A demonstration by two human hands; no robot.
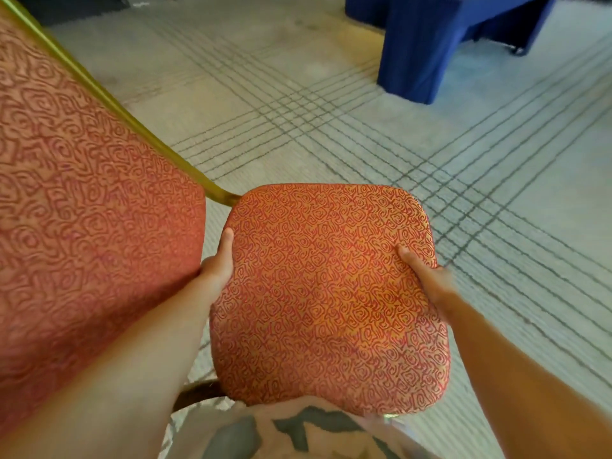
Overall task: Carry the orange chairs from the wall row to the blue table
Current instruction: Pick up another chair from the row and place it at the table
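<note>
Fingers point(227, 240) of left hand point(217, 263) and right hand point(429, 279) grip orange chair point(328, 293) by seat sides; blue desk point(430, 44) ahead-right, well apart.

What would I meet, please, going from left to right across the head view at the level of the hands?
orange backrest → left hand → orange seat → right hand

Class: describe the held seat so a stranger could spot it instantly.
From the blue table top right, come down the lined carpet to mid-frame. There is the orange chair seat, a rounded square. Unlike the larger backrest on its left, it is gripped at its sides by the left hand and right hand.
</note>
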